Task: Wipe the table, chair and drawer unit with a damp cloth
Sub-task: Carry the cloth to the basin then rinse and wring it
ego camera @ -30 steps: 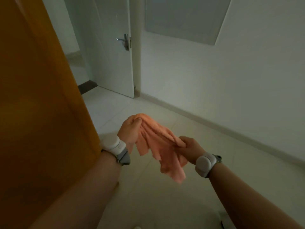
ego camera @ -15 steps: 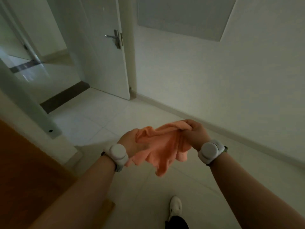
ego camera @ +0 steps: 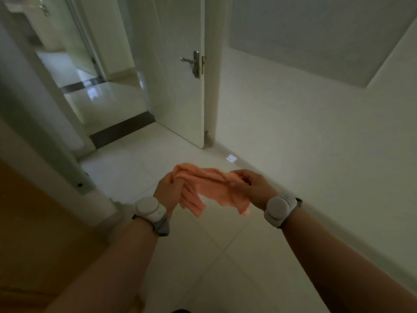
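Note:
An orange cloth (ego camera: 209,188) hangs stretched between both hands over the tiled floor. My left hand (ego camera: 168,193) grips its bunched left end in a fist. My right hand (ego camera: 250,186) pinches the right end between thumb and fingers. Loose corners of the cloth droop below the hands. Each wrist wears a white band. No table, chair or drawer unit is in view.
A white door (ego camera: 178,86) with a metal handle (ego camera: 191,62) stands open ahead, with a dark threshold strip (ego camera: 121,132) under the doorway. An orange-brown wooden panel (ego camera: 33,233) and a white frame (ego camera: 45,136) lie to the left. A white wall (ego camera: 316,132) runs along the right.
The view has turned toward the open doorway and the orange-brown panel has slid out to the left. The hands have drawn apart, spreading the cloth wider between them.

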